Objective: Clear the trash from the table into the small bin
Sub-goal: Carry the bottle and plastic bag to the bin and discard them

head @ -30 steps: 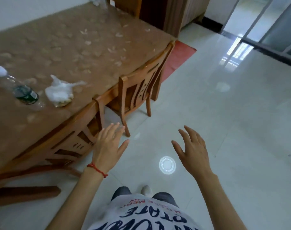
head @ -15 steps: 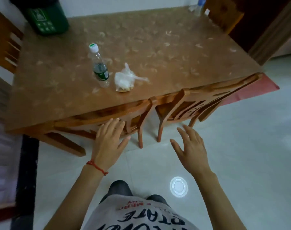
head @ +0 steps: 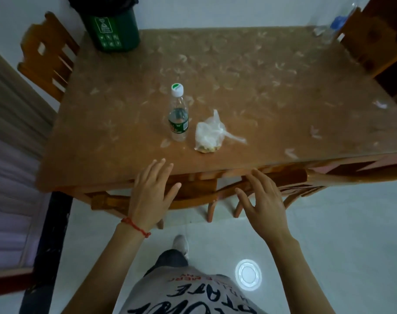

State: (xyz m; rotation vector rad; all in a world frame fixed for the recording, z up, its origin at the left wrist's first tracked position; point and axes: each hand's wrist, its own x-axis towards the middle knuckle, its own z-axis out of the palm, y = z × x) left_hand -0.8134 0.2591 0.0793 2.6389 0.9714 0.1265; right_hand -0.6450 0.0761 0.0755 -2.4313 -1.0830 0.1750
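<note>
A clear plastic bottle [head: 179, 114] with a white cap and green label stands upright near the middle of the brown table [head: 261, 87]. Just to its right lies a knotted white plastic bag [head: 210, 134] with some scraps inside. A small green bin [head: 113, 30] with a black liner sits on the table's far left corner. My left hand [head: 151, 192] hovers at the table's near edge, fingers spread, holding nothing. My right hand [head: 264, 198] is open over the chair backs, also holding nothing. Both hands are short of the bottle and the bag.
Two wooden chairs [head: 249, 186] are tucked under the near side, one more stands at the far left [head: 45, 53] and one at the far right [head: 374, 41]. Another bottle [head: 335, 21] lies at the far right corner. The floor is pale tile with a bright light reflection [head: 248, 274].
My view has swung left from the floor and table corner onto the whole table, bringing the bin into sight. Both open hands have come closer to the table's near edge.
</note>
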